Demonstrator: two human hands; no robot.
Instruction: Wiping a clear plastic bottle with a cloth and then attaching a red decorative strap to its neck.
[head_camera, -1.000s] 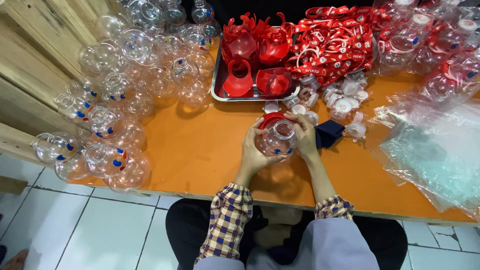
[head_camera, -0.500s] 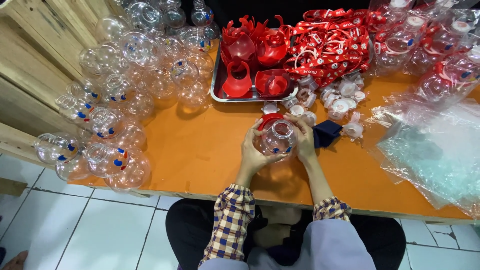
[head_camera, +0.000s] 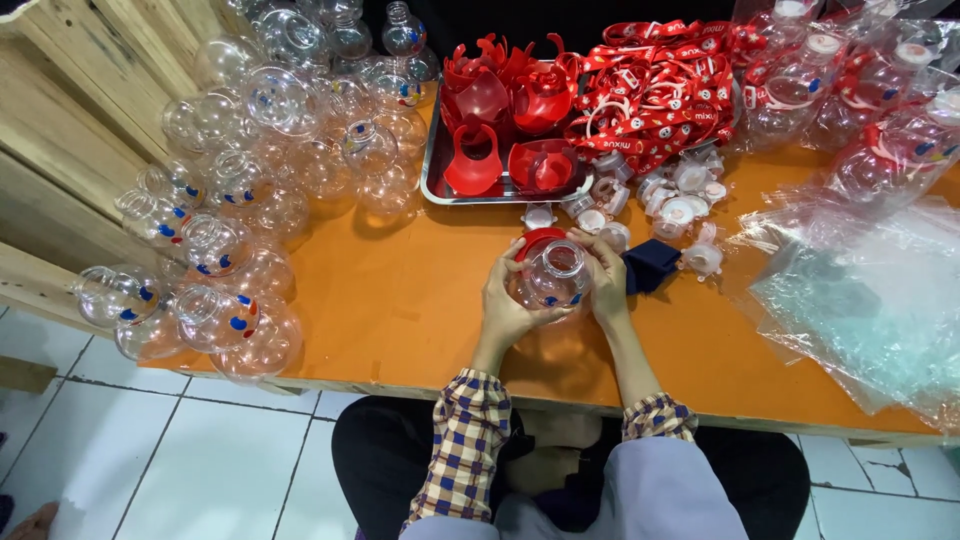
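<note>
Both my forearms came up from the near edge of the orange table (head_camera: 400, 330), checked cuffs just over the lip, wrists angled in toward each other. My left hand (head_camera: 507, 300) cupped the left side of a clear round bottle (head_camera: 553, 275), fingers curled around it and thumb up near the red piece (head_camera: 535, 240) sitting at its far side. My right hand (head_camera: 607, 280) mirrored that on the right, fingers wrapped and pressed on the plastic, fingertips up by the bottle's mouth. So both sets of fingers were clamped on the bottle, holding it just above the table, about the middle, a bit toward the near side.

Just right of my right hand sat a small dark blue box (head_camera: 652, 263). Farther off was a metal tray (head_camera: 432, 170) full of red plastic holders (head_camera: 480, 160), with a heap of red straps (head_camera: 660, 100) to its right and a scatter of white caps (head_camera: 680, 200) between those and my hands. A big pile of empty clear bottles (head_camera: 250, 180) covered the left side, and crinkly clear bags (head_camera: 860, 300) lay on the right.
</note>
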